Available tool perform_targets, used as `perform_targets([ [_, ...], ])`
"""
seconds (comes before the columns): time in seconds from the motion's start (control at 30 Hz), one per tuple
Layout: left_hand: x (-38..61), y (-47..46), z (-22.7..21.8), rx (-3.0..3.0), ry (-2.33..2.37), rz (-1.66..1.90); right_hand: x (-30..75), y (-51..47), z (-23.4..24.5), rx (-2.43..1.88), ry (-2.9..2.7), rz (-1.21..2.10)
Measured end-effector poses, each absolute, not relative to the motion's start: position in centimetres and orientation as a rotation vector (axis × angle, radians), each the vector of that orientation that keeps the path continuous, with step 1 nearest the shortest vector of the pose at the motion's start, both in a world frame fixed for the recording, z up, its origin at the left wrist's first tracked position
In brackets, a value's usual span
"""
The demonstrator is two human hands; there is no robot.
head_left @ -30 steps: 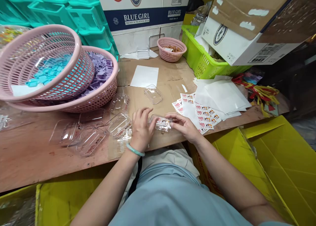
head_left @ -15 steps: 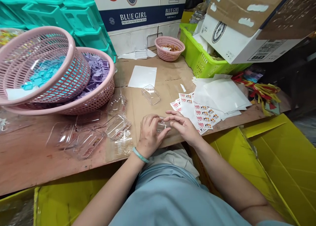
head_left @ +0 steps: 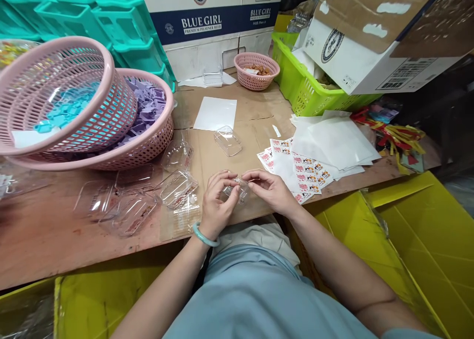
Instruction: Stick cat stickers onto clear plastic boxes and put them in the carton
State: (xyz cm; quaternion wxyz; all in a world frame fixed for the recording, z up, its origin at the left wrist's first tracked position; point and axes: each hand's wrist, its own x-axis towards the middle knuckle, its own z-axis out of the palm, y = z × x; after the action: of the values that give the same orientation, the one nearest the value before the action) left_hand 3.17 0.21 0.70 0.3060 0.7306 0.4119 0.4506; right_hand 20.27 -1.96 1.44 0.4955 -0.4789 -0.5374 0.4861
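Note:
Low over the cardboard sheet (head_left: pixel 255 131), my left hand (head_left: pixel 219 198) grips a small clear plastic box (head_left: pixel 239 190) between thumb and fingers. My right hand (head_left: pixel 269 190) pinches the right side of the same box, fingertips pressed together; part of the box is hidden behind the fingers. Beyond my hands lies another clear plastic box (head_left: pixel 228 140). To the left of my left hand are several clear boxes (head_left: pixel 179 188) with red printed stickers on them. Sticker sheets (head_left: pixel 309 173) with cat pictures and red print lie to the right of my right hand.
Pink baskets (head_left: pixel 155 131) with purple and blue plastic pieces stand at the left. A small pink basket (head_left: pixel 256 85) and a green crate (head_left: pixel 307 94) are at the back. A white paper (head_left: pixel 215 113) lies mid-table, backing papers (head_left: pixel 340 139) right. Yellow boxes (head_left: pixel 392 220) flank me below.
My left hand has shifted slightly left and turned, and my right hand's fingers have drawn together at the box. The box has tilted between them.

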Motion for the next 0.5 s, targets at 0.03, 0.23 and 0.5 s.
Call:
perform_targets([
  [0.03,3.0,0.3,0.6,1.883,1.085,1.190,20.2,-1.9,1.6,-1.159,-1.369,1.113],
  [0.23,2.6,0.4,0.6,1.671,1.076,1.177,19.7,-1.8,2.7,-1.149,-1.667,0.809],
  [0.5,2.4,0.6,0.3,1.390,0.968,1.138,19.0,-1.9,2.1,-1.112,-1.689,0.996],
])
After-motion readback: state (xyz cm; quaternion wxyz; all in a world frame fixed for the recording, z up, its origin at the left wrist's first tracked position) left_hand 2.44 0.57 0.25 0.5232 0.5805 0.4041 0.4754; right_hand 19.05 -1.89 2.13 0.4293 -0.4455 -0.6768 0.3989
